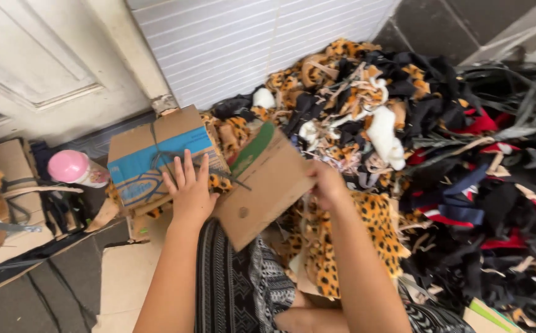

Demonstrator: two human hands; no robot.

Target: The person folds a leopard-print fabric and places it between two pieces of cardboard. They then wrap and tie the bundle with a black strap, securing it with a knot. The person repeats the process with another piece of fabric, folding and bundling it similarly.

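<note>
My right hand (328,183) grips the right edge of a flat brown cardboard piece (261,188) with a green stripe, held tilted in front of me. My left hand (189,190) is spread with fingers apart, reaching toward a cardboard box (150,154) with a blue printed side and dark strips hanging over it. Its palm lies by the left edge of the cardboard piece. Whether it touches the box I cannot tell. My lap in black-and-white patterned cloth (237,290) shows below.
A big heap of fabric scraps (440,154), leopard-print, black, red and white, fills the right side. A pink-lidded bottle (76,168) stands left of the box. Flat cardboard (126,277) lies on the dark floor. A white door (39,61) and ribbed white wall (249,43) stand behind.
</note>
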